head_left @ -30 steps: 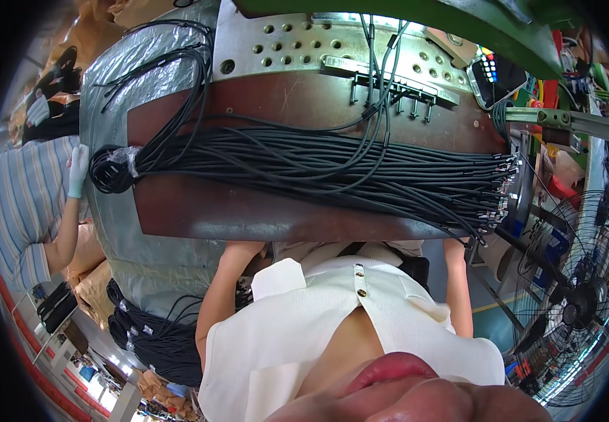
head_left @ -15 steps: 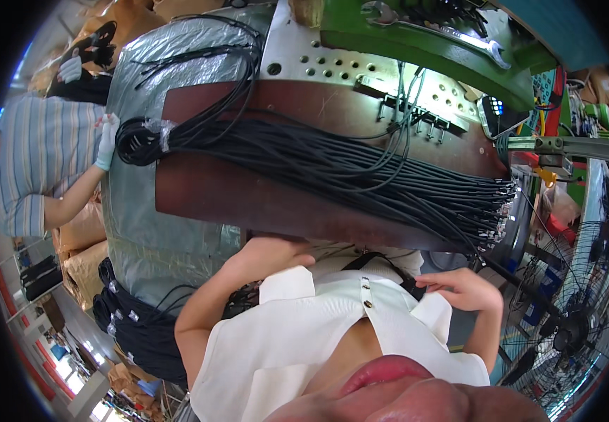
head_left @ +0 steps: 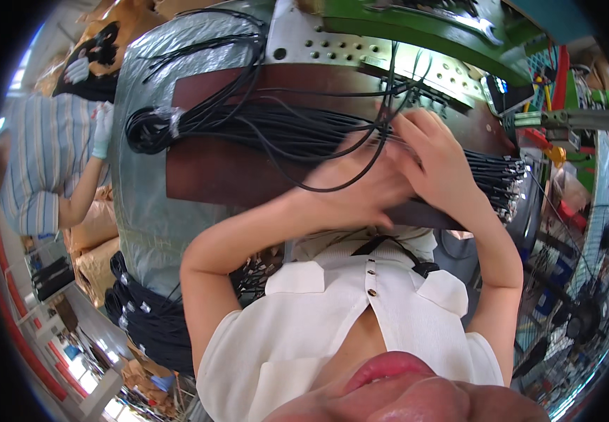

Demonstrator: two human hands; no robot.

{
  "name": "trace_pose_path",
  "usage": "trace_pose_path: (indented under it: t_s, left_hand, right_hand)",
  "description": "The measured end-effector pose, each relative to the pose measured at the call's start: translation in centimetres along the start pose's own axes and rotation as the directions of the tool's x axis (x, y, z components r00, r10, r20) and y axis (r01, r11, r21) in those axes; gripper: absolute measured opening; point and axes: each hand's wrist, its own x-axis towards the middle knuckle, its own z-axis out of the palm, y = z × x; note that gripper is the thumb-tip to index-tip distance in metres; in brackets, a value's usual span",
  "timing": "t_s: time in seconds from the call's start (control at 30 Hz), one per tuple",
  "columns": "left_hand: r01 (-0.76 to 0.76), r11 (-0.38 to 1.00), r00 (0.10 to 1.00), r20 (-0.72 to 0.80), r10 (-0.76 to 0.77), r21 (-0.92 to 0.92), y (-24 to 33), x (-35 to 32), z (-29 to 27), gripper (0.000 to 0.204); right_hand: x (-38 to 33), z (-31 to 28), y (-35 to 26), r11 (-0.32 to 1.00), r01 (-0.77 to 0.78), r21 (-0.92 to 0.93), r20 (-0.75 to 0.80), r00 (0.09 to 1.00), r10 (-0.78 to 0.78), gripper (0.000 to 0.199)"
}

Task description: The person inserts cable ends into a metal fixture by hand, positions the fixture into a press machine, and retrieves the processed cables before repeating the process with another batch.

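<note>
A long bundle of black cables (head_left: 276, 130) lies across a dark brown board (head_left: 213, 186), with metal ends (head_left: 512, 186) at its right. A clear tie gathers the coiled left end. My left hand (head_left: 361, 179), blurred, reaches over the bundle, and a loose cable loop hangs across it. Its fingers are smeared and partly hidden. My right hand (head_left: 431, 158) is beside it, fingers curled around thin black cables that rise toward a dark fixture (head_left: 417, 88) with small pins at the board's far edge.
A green machine (head_left: 424, 35) with a wrench stands at the back, behind a perforated metal plate (head_left: 294, 42). Another person in a striped shirt (head_left: 51, 162) is at the left. More black cable bundles (head_left: 153, 323) hang at lower left; a fan (head_left: 579, 316) is at the right.
Both hands have come up from beside my body to over the cable bundle. Some cables have lifted into a loose loop. The view has shifted slightly.
</note>
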Motion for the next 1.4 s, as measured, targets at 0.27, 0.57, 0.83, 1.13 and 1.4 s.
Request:
trace_pose_path:
  t_s: [0.27, 0.57, 0.83, 1.13, 1.4]
  left_hand:
    - [0.413, 0.878, 0.91, -0.154, -0.385, 0.243, -7.2, -8.6, -1.3, 0.089]
    - [0.391, 0.895, 0.92, -0.093, -0.38, 0.213, -5.1, -9.6, -3.1, 0.052]
    - [0.489, 0.87, 0.812, -0.332, -0.481, -0.063, -6.4, -8.8, -2.6, 0.019]
    - [0.495, 0.708, 0.704, -0.245, -0.666, -0.503, -6.7, -9.2, -3.4, 0.012]
    - [0.486, 0.874, 0.872, -0.057, -0.486, -0.015, -5.6, -6.5, -4.5, 0.021]
  right_hand:
    - [-10.3, -2.9, 4.9, 0.75, -0.286, -0.596, -0.033, 0.942, 0.334, 0.093]
    - [-6.7, -4.9, 8.0, 0.894, 0.042, -0.446, 0.012, 0.999, -0.041, 0.078]
    - [0.6, -0.7, 9.0, 0.804, -0.073, -0.591, -0.31, 0.94, -0.142, 0.032]
    - [-8.7, -7.1, 7.9, 0.915, -0.357, -0.187, -0.508, 0.833, 0.22, 0.015]
    - [-20.7, -5.1, 6.9, 0.704, -0.693, -0.155, -0.717, 0.569, 0.403, 0.026]
